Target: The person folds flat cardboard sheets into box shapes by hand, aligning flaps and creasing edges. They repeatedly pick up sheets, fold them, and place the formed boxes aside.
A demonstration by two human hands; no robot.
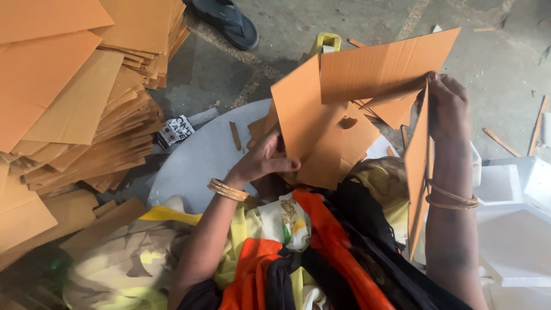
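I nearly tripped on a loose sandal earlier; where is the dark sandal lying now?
In the head view the dark sandal lies on the concrete floor at the top edge, just right of the tall stack of cardboard sheets.

Soft, even daylight fills the scene, bright without harsh glare. The cardboard stack (69,97) at nine o'clock glows a saturated orange, its top sheets nearly washed flat. Shadows are diffuse: a dark patch sits under the folded cardboard piece (344,115) at the centre, and the seven o'clock corner falls dim. The white foam blocks (516,229) at four o'clock run close to overexposed. Focus holds fairly sharp centrally; edges bend slightly from the wide lens.
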